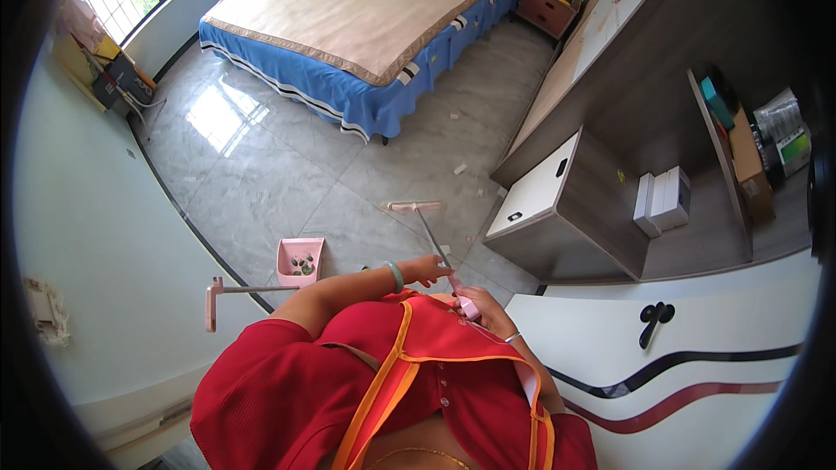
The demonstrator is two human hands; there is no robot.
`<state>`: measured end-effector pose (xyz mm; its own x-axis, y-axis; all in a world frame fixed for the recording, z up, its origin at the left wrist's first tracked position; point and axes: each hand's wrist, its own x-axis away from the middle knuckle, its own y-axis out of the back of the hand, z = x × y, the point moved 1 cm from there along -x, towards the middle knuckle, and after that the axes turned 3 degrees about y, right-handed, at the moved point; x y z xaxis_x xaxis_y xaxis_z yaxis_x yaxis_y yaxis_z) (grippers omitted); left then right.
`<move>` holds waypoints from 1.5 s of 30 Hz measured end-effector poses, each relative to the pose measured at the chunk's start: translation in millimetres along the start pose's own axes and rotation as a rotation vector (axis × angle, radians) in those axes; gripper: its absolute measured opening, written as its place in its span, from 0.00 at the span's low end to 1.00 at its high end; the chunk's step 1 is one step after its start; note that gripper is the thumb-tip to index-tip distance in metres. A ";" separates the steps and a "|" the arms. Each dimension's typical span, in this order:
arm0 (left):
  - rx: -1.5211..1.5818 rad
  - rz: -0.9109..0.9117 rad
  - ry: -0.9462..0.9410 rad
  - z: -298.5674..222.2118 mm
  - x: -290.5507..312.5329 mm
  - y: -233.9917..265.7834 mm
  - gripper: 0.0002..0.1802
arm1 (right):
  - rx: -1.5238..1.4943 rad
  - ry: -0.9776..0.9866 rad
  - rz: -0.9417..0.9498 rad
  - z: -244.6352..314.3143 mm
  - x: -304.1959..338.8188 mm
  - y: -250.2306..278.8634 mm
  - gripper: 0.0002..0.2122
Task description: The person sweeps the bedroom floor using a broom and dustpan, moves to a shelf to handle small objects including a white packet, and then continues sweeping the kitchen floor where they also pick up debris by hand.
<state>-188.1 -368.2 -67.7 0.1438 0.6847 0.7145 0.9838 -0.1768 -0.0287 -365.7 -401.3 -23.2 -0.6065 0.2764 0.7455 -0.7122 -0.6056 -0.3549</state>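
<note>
I hold a long-handled broom [428, 231] with a thin metal pole, a pink grip and a narrow pale pink head on the floor. My left hand [424, 271], below a green bangle, is closed round the pole. Lower down, my right hand [489, 313] grips the pink handle end; a silver bracelet circles that wrist. Left of my hands stands a pink dustpan [286, 263] holding several dark green, leaf-like bits. Its metal handle reaches left to a pink grip [212, 306], and my left arm hides part of it.
Scattered pale scraps [460, 169] lie on the grey tiled floor [279, 178]. Ahead is a bed [348, 9] with a blue skirt. A dark wood shelf unit [601, 200] with boxes stands right, beside a white door [610, 313]. A pale wall [96, 209] runs along the left.
</note>
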 end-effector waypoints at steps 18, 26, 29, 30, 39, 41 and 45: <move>0.451 0.291 -0.089 -177.4 -122.6 228.0 0.15 | -0.241 0.206 -0.135 255.1 -185.0 -29.8 0.11; 0.354 0.369 -0.064 -253.4 -200.7 296.8 0.15 | -0.382 0.211 -0.219 347.5 -243.6 -3.4 0.11; 0.359 0.403 -0.106 -274.6 -248.6 320.8 0.14 | -0.347 0.231 -0.273 393.9 -262.6 10.3 0.10; 0.305 0.396 -0.160 -292.5 -256.2 328.6 0.14 | -0.348 0.247 -0.276 408.4 -273.1 20.8 0.10; 0.373 0.317 0.019 -432.9 -367.9 395.7 0.14 | -0.494 0.323 -0.221 549.5 -354.8 104.5 0.11; 0.320 0.320 -0.042 -468.0 -392.1 411.8 0.14 | -0.499 0.324 -0.267 588.4 -370.7 121.2 0.11; 0.365 0.296 -0.116 -517.7 -440.9 442.7 0.16 | -0.415 0.353 -0.290 653.4 -399.9 147.6 0.11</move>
<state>128.9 -1114.4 -33.6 0.4136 0.7204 0.5567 0.8692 -0.1303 -0.4770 2.7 -1088.8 -5.1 -0.3974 0.6596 0.6380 -0.9008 -0.1479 -0.4083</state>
